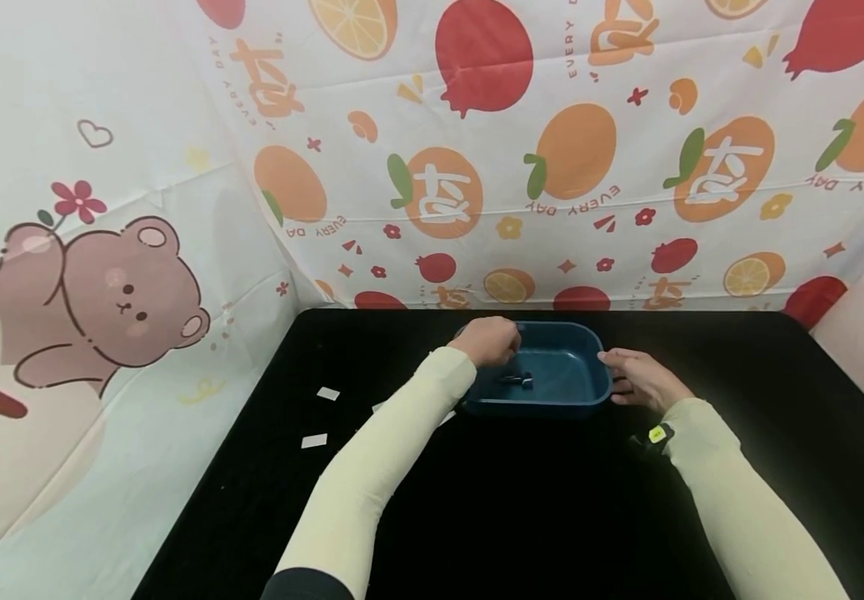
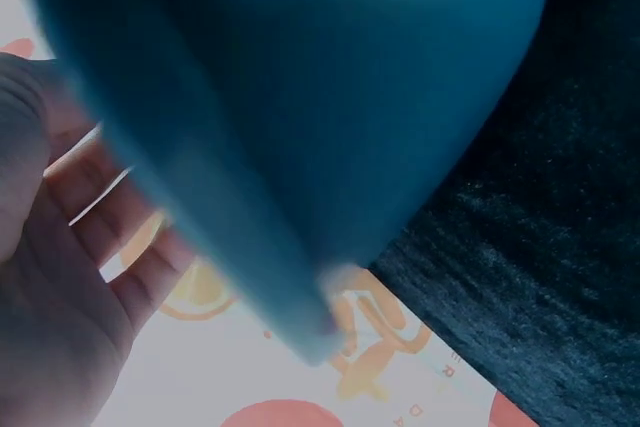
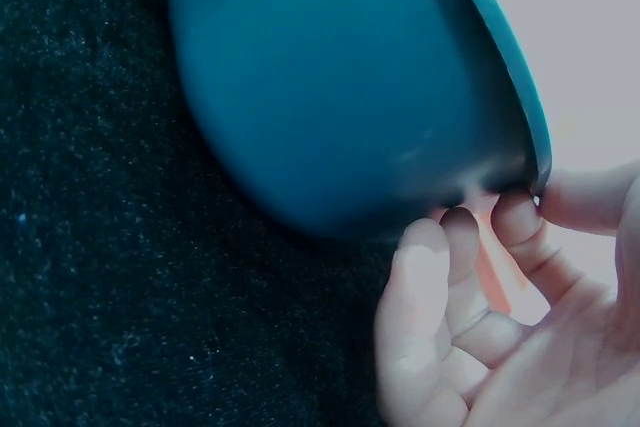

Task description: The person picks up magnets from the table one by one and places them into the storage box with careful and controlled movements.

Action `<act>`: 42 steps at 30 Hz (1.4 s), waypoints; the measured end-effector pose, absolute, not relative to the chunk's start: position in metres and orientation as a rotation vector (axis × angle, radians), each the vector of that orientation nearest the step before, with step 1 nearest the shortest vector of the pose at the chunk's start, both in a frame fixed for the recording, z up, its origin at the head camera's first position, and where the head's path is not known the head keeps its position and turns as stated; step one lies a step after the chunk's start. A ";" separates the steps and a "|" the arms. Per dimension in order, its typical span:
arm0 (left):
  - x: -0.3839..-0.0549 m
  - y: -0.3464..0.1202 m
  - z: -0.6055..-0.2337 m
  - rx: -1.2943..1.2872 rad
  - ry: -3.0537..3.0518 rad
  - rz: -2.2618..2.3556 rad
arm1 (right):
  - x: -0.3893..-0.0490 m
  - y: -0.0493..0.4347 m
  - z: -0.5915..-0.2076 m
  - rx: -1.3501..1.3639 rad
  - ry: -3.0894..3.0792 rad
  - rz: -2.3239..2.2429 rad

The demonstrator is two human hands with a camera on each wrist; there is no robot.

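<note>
A blue plastic basin (image 1: 562,375) stands toward the back of the black table. Inside it lies a small dark object (image 1: 517,380) with a shiny end, its kind unclear. My left hand (image 1: 487,340) reaches over the basin's left rim with fingers bent downward. In the left wrist view the palm (image 2: 60,327) faces the camera, bare, and the fingertips are hidden behind the rim; I cannot tell whether they hold anything. At the basin's right end, my right hand (image 1: 645,379) pinches the rim between thumb and index finger, the other fingers (image 3: 415,287) near the outer wall.
Several small white pieces, such as this card (image 1: 315,441) and another card (image 1: 328,393), lie flat on the table (image 1: 536,508) to the left. Some are partly covered by the left sleeve (image 1: 387,450). A fruit-printed curtain (image 1: 506,167) hangs close behind the table's back edge.
</note>
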State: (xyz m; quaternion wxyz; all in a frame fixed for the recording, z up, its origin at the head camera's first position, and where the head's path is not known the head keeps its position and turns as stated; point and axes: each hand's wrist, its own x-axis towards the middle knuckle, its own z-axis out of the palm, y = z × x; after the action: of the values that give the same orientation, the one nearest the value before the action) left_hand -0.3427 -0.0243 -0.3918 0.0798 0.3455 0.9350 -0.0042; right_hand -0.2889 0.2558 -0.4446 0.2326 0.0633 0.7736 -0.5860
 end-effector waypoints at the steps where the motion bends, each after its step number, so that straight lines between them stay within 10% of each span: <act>1: -0.342 -0.025 -0.391 1.035 2.799 -0.015 | -0.289 0.255 -0.444 0.170 2.129 -1.606; 42: -0.336 -0.077 -0.376 0.943 2.879 0.185 | -0.290 0.254 -0.443 0.139 2.172 -1.571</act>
State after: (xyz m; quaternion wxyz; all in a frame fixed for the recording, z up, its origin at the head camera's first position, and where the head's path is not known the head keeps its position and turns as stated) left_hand -0.3357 -0.0766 -0.3755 0.0530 0.3102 0.9472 0.0609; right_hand -0.2897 0.2543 -0.4428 0.2266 0.0506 0.7881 -0.5700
